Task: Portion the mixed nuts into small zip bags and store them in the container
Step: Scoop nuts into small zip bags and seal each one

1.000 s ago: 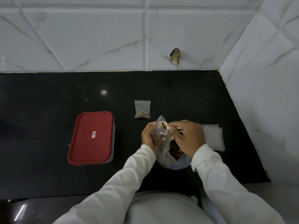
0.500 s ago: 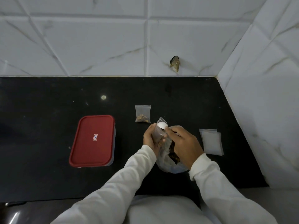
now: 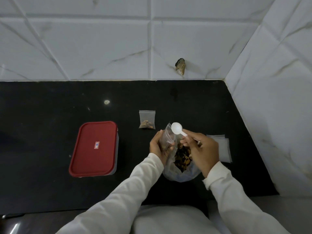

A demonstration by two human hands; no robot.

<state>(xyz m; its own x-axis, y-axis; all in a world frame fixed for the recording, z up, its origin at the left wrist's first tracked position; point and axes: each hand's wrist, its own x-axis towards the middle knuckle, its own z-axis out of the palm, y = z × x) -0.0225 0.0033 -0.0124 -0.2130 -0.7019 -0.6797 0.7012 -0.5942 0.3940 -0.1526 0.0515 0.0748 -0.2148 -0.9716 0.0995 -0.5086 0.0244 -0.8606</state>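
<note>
The small zip bag is in the grip of the left hand, which is closed around it, with some nuts inside. The right hand pinches a white spoon, its bowl empty, just above the bag's mouth. Below them the big bag of mixed nuts lies open on the counter. The container, at the left, has its lid on. I judge this the filling step. Next, the spoon must dip into the big bag for another scoop.
</note>
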